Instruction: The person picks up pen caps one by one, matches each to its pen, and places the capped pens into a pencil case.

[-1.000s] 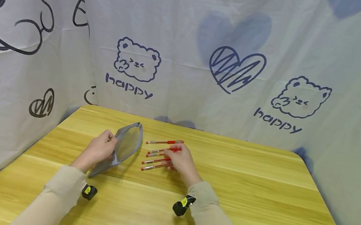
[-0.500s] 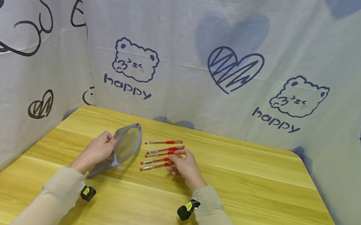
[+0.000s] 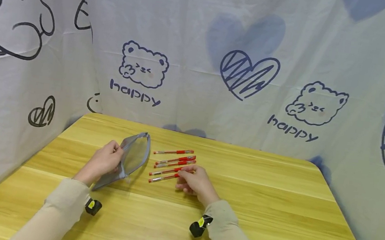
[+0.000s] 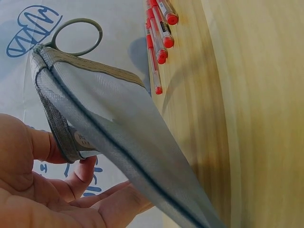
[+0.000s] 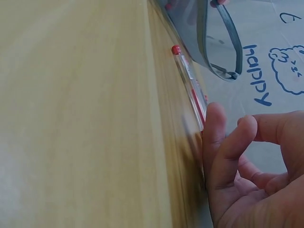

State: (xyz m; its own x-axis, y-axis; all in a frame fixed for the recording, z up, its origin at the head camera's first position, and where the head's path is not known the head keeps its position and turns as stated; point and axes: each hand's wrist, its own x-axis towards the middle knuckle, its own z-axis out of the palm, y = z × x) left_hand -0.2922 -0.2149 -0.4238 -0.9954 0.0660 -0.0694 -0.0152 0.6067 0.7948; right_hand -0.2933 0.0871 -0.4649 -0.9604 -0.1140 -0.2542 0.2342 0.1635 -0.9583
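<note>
Your left hand [image 3: 103, 159] pinches the see-through grey pouch [image 3: 133, 156] by its side, on the left part of the wooden table [image 3: 274, 221], and the mouth gapes toward the five red gel pens [image 3: 174, 164], which lie in a loose row just beside it. Your right hand [image 3: 196, 181] is bent, its fingertips close together, over the right ends of the two nearest pens [image 3: 162, 179]; I cannot tell whether it has hold of one. It seems best to pinch a single pen by its red grip, gently, so the neighbours do not roll. Hold the pouch rim well spread, because such thin cloth may easily fold.
</note>
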